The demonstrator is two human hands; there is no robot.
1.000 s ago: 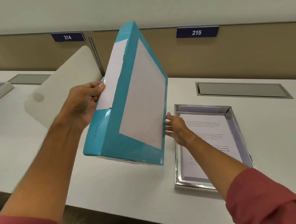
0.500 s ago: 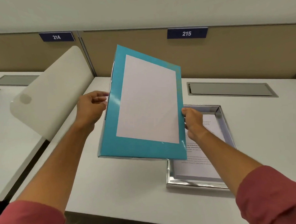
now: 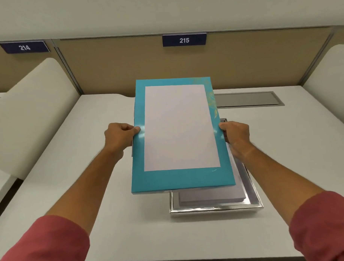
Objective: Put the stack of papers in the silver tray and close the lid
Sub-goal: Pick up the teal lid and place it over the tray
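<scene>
Gripping the teal lid point(image 3: 180, 180) by its long edges, left hand point(image 3: 118, 138) and right hand point(image 3: 235, 138) hold it level above the silver tray point(image 3: 255, 195). Stack of papers point(image 3: 212, 197) lies in the tray, near end showing below the lid, just under the right hand. White desk point(image 3: 81, 172) spreads beneath both hands. Grey cable flap point(image 3: 248, 99) beyond the right hand. Tan partition point(image 3: 110, 64) ahead, signs 214 point(image 3: 24, 47) and 215 point(image 3: 184, 40). Curved white dividers outboard of each hand.
</scene>
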